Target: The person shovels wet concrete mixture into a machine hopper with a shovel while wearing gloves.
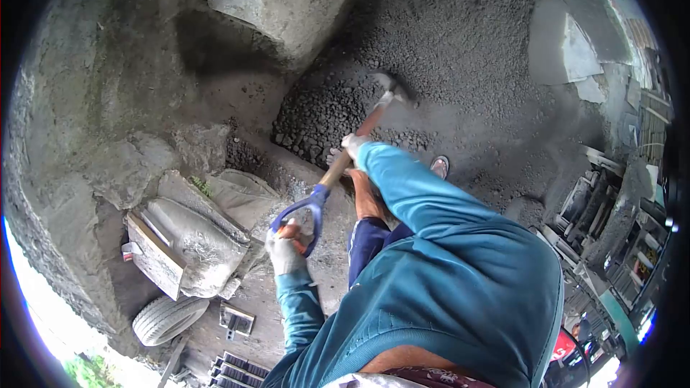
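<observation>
1. Fingers (290, 230) of the left hand (282, 250) wrap the end of a blue D-handle (316, 205); a pale glove, by the look of it, covers the hand.
2. Right hand (353, 145) is round the shaft, between D-handle and blade, under a similar pale covering. Its fingers look closed on the wood; single digits too small to tell apart.
3. Shovel (335, 172) runs slantwise between the hands, out ahead of the person's body. Its blade (394, 86) lies near the border of dark coarse stones (316, 118) and finer grey material (467, 29). Blade blurred: cannot tell if it touches ground or carries anything.
4. Handling, my judgement: shaft stiff, probably wooden; whole tool sturdy rather than fragile, weight biased toward the blade, more so with stones on it. Dust or a worn finish could make the shaft slippery; the covering should help.
5. Best hold, I judge: one hand through the D-handle for turning the blade, the other well down the shaft for bearing the load. The present spread suits that.
6. Nearby: sandalled right foot (440, 167) just beside the stones; large concrete block (287, 0) beyond them; tyre (170, 320) well apart, to the left.
</observation>
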